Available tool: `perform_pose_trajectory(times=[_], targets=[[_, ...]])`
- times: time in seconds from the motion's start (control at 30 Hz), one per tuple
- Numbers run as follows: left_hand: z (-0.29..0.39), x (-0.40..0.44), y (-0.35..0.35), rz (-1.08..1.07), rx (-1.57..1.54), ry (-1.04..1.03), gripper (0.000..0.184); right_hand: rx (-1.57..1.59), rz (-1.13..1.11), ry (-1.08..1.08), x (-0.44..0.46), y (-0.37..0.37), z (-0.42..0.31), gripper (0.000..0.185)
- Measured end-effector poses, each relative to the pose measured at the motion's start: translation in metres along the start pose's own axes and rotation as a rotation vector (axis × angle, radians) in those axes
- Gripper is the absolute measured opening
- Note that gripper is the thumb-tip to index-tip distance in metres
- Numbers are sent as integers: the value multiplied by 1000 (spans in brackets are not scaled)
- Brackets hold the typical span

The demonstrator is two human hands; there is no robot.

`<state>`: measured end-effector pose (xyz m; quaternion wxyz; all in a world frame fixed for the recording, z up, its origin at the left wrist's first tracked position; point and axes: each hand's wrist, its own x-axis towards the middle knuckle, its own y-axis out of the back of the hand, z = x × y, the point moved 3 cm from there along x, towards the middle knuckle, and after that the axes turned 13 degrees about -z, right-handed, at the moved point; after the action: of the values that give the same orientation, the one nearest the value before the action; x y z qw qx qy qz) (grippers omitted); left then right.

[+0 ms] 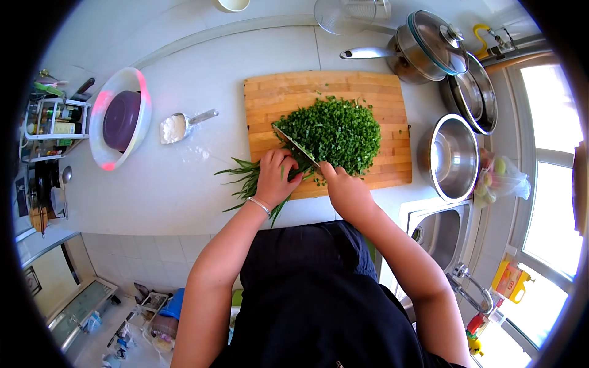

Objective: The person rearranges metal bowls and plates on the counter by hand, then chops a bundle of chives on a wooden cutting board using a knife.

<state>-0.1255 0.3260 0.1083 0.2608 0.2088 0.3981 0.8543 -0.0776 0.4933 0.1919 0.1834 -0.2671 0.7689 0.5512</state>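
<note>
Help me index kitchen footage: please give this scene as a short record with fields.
left hand: curled over uncut greens, beside the blade
right hand: grips the knife by its handle end
chopped greens: heaped on the wooden cutting board
left of board: metal scoop holding white powder
right of board: steel bowl; lidded pot farther back

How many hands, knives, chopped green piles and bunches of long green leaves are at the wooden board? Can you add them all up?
Hands: 2, the left hand and the right hand
Knife: 1
Chopped green pile: 1
Bunch of long green leaves: 1
Total: 5
</note>
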Motion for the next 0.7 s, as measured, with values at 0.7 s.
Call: perform_pose_trajectory(times=[0.7], targets=[[-6,3,-1,-19,-68,0,31,7,-112,-14,3,8,-2,39]])
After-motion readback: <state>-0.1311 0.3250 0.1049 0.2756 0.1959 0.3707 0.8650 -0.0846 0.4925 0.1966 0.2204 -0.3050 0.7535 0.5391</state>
